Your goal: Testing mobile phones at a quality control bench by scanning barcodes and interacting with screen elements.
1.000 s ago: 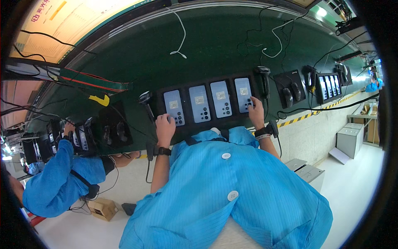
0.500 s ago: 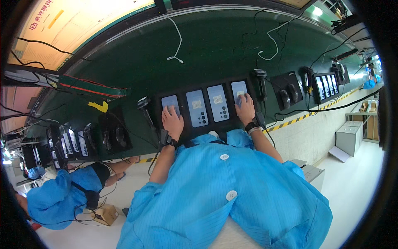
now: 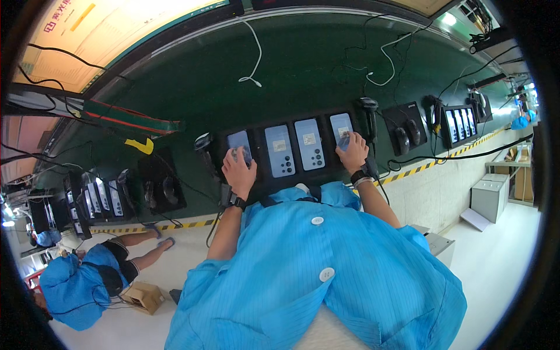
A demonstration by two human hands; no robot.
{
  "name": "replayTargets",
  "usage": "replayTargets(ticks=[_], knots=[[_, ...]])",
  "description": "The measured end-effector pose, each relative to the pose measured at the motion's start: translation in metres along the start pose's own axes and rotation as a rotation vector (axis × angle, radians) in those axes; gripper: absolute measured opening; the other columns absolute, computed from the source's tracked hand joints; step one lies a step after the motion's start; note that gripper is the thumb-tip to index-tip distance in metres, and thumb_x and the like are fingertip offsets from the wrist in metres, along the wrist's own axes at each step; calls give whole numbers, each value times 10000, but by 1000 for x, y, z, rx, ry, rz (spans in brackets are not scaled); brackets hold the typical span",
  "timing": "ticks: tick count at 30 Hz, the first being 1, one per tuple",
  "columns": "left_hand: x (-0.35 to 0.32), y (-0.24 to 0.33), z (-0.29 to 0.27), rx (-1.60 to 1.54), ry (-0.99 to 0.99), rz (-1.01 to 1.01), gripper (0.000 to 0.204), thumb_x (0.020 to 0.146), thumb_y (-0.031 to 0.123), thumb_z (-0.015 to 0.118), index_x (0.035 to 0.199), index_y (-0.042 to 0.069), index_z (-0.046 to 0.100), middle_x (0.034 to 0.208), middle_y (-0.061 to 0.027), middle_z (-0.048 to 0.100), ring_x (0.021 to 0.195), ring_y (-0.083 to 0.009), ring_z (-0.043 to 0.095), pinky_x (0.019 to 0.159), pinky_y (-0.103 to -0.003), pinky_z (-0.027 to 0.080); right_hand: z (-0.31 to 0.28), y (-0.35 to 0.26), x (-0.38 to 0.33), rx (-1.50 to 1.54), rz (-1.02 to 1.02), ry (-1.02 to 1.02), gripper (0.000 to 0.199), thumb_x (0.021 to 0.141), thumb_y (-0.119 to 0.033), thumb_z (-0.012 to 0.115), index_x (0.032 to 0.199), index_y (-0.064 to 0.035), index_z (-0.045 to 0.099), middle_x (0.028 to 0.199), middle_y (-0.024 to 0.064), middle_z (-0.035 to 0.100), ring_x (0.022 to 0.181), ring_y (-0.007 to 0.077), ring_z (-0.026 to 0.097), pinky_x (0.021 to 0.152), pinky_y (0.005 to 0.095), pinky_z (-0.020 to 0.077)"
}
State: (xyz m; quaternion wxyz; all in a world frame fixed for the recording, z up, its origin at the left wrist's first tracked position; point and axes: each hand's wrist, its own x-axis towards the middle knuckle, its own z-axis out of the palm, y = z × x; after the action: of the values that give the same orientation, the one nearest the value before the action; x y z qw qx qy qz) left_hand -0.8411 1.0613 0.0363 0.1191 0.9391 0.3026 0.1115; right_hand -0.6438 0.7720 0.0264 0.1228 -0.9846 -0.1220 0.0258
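Observation:
Four smartphones would be a count, so: several smartphones lie back side up in a row in a black tray (image 3: 261,185) before me. My left hand (image 3: 238,175) is closed over the lower part of the leftmost smartphone (image 3: 238,139), its fingers and thumb at the edges. Likewise, my right hand (image 3: 354,156) grips the lower part of the rightmost smartphone (image 3: 340,123). Between my hands are two untouched pale blue smartphones, one left of centre (image 3: 279,149) and one right of centre (image 3: 308,141), each with a white label and dark camera lenses. My palms and fingers hide the lower ends of the outer phones.
Handheld scanners stand left (image 3: 203,143) and right (image 3: 368,111) of the tray. White cables (image 3: 256,55) lie on the green bench (image 3: 303,70). More phone trays sit far left (image 3: 90,201) and right (image 3: 458,125). A co-worker in blue (image 3: 76,286) is at the lower left by a cardboard box (image 3: 143,297).
My fingers, flatter on the outer phones before, are now bent around their edges. The co-worker at the lower left has shifted, and both legs now show.

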Motion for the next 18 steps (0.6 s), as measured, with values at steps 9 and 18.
replayTargets(ticks=[9,18], knots=[[0,-6,-7,-125,-31,-74,487,757,250,647,1204,121,505,1221,-136,454,1129,-339,449,906,-450,403,-1,-3,5,-42,21,-59,721,651,-322,779,1256,-95,459,1288,125,423,1200,331,399,949,503,351],[-2,-18,-15,-220,-11,-58,481,761,249,653,1198,108,509,1162,-152,480,1085,-353,477,909,-449,418,-3,1,12,111,-42,25,732,619,-307,771,1245,-77,469,1293,184,413,1178,383,441,961,468,404]])
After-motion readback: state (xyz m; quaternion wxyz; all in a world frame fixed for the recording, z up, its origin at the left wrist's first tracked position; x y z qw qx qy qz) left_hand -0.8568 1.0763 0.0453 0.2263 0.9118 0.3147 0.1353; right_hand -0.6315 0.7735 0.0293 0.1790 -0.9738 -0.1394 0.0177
